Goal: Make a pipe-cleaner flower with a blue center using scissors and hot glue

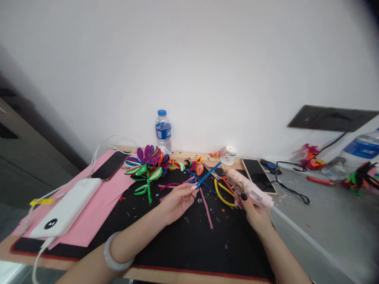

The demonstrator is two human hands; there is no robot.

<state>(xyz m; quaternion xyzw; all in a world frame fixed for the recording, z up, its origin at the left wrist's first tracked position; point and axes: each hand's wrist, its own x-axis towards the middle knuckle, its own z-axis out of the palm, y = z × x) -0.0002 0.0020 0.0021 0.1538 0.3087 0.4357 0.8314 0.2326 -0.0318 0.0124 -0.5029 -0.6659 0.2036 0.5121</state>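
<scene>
Between the thumb and fingers of my left hand (pixel 181 202) is pinched a blue pipe cleaner (pixel 209 174), slanting up to the right. My right hand (pixel 255 213) grips a pale pink glue gun (pixel 247 185), its nozzle end pointing left near the pipe cleaner's tip without a clear contact. Below and behind the hands lie a loose pink pipe cleaner (pixel 206 209) and several other pink and blue ones. Scissors with yellow handles (pixel 219 193) rest beside my right hand, partly hidden by it. Left of my left hand stand colourful pipe-cleaner flowers (pixel 148 157) with green leaves (pixel 146 185).
A water bottle (pixel 163 132) and a paper cup (pixel 228 156) stand by the wall. One phone (pixel 259 176) lies at right, another phone (pixel 110 165) at left. A white power bank (pixel 68 207) with cables rests on pink paper (pixel 97 221). Scraps dot the black mat (pixel 177 248).
</scene>
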